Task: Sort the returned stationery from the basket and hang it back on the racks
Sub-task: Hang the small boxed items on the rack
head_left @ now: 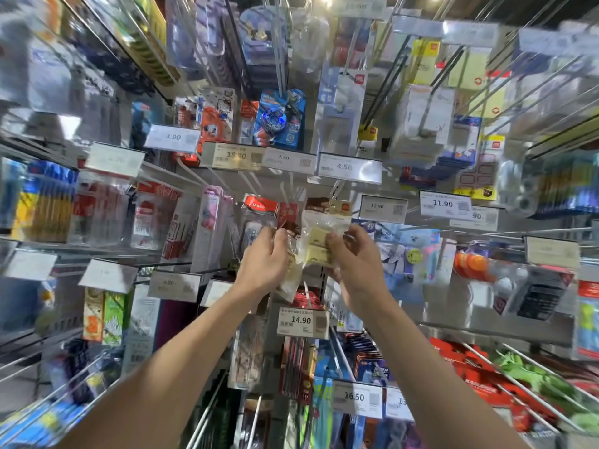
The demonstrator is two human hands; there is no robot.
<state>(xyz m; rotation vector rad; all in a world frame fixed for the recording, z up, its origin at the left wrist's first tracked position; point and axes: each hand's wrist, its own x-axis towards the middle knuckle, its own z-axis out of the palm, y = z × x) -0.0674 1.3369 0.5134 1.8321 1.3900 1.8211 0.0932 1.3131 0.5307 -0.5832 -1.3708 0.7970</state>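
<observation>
At centre, before the rack (447, 306): one clear packet (319, 244), two yellow blocks (316, 238) inside, pinched by left hand (264, 259) at 9 o'clock, right hand (355, 264) at 3. One 14.90 tag (303, 320) at 6 o'clock.

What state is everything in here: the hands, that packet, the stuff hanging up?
left hand: grips the clear packet at its left edge.
right hand: grips the packet's right side.
clear packet: held up between both hands; whether hooked, cannot tell.
blue toy pack: hanging, upright.
14.90 price tag: facing out, below the hands.
</observation>
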